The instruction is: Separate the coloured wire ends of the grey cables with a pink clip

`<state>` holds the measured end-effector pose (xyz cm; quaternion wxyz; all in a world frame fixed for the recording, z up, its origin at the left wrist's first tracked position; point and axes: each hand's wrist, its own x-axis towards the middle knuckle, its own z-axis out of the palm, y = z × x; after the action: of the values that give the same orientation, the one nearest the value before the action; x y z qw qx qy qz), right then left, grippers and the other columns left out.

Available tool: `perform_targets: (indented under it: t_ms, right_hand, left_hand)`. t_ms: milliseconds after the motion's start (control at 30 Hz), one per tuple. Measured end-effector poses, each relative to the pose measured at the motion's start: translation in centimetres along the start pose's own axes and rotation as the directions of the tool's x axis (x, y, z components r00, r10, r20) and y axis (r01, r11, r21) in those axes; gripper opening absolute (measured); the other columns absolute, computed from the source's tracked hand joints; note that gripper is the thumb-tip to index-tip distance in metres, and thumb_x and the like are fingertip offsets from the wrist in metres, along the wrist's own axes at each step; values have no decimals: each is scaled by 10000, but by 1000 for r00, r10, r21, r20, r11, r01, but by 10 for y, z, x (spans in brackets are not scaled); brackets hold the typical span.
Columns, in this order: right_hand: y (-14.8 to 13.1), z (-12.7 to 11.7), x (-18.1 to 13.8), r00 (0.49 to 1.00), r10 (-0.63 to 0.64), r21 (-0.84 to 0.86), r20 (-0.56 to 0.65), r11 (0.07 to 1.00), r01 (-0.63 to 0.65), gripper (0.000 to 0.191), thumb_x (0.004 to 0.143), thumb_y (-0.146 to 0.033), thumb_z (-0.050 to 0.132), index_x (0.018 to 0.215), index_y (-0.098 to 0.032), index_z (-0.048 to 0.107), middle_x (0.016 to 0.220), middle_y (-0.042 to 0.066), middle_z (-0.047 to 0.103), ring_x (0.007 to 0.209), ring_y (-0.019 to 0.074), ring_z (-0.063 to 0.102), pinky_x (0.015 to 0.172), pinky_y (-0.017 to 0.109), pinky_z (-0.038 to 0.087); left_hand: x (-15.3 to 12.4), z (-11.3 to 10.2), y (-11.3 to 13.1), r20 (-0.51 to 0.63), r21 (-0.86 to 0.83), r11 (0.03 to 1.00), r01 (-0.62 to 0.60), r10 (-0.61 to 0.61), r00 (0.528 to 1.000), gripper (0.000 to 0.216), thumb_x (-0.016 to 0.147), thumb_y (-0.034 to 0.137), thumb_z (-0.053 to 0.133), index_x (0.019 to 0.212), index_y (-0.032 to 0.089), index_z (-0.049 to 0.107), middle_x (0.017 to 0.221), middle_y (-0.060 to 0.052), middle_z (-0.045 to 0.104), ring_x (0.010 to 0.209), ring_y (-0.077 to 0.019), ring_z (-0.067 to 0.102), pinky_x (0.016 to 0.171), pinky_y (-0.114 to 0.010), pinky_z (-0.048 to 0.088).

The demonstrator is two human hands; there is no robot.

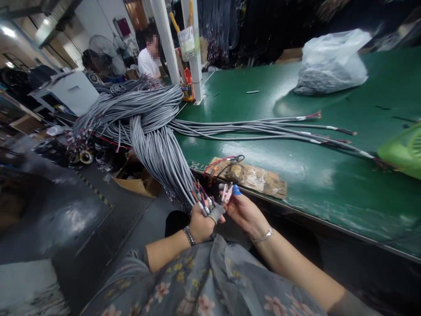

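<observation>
Several grey cables hang over the table's near edge. Their stripped ends, with thin coloured wires and white sleeves, gather in my left hand, whose fingers wrap round them. A grey cover sits on my left thumb. Close beside it, my right hand pinches a small pink clip-like tool near the wire ends. Blue tape or a cot covers a fingertip of my right hand. Whether the pink tool touches a wire cannot be made out.
On the green table, a worn wooden block with red and black leads lies at the near edge. Loose cables stretch right towards a green basket. A plastic bag stands behind. A person sits beyond the post.
</observation>
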<state>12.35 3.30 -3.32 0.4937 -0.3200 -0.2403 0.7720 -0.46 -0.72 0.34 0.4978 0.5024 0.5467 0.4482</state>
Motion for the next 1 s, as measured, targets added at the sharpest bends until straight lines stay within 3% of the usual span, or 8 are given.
perform_targets:
  t_ms: [100, 267, 467, 600, 733, 1000]
  right_hand:
    - [3, -1, 1, 999, -23, 18, 23, 1000, 22, 381, 731, -557, 675, 889, -211, 675, 763, 32, 669, 681, 182, 597, 615, 325, 500]
    - [2, 0, -4, 998, 48, 129, 46, 990, -53, 409, 710, -604, 668, 841, -216, 673, 724, 18, 657, 631, 159, 571, 576, 293, 489]
    - [1, 1, -24, 977, 164, -43, 138, 986, -160, 439, 590, -589, 769, 648, -179, 623, 580, -12, 579, 545, 123, 545, 522, 245, 418]
    - [3, 4, -31, 992, 112, -130, 62, 986, -103, 386, 540, -455, 850, 621, -168, 605, 510, -40, 541, 495, 101, 524, 518, 231, 364]
    - [3, 7, -30, 994, 103, -137, 26, 986, -98, 382, 513, -436, 866, 620, -161, 623, 515, -27, 568, 490, 95, 515, 520, 227, 351]
    - [5, 7, -31, 993, 118, -75, 0, 990, -117, 381, 490, -432, 876, 590, -162, 626, 515, -40, 540, 484, 73, 461, 507, 214, 379]
  left_hand:
    - [0, -1, 0, 33, 35, 999, -22, 21, 999, 421, 715, 521, 652, 489, 175, 574, 479, -25, 604, 460, -120, 540, 501, -242, 446]
    - [-2, -3, 0, 49, 2, 1000, -10, 10, 999, 422, 714, 531, 656, 518, 164, 588, 469, -20, 599, 428, -106, 519, 479, -232, 438]
    - [-6, -7, 0, 86, -55, 998, -11, 15, 996, 432, 672, 559, 697, 545, 163, 577, 484, -26, 613, 450, -130, 568, 468, -234, 460]
    - [-7, -10, -3, 102, 18, 998, -65, 63, 993, 430, 679, 522, 712, 490, 169, 555, 477, -35, 614, 475, -145, 593, 470, -236, 469]
    - [-7, -13, -6, 83, 57, 993, -99, 94, 992, 409, 719, 498, 685, 502, 165, 591, 495, -42, 632, 478, -139, 597, 486, -233, 480]
    - [-9, -16, -7, 117, -91, 996, -21, 32, 993, 362, 663, 480, 746, 762, 134, 710, 629, -62, 703, 578, -181, 660, 580, -279, 551]
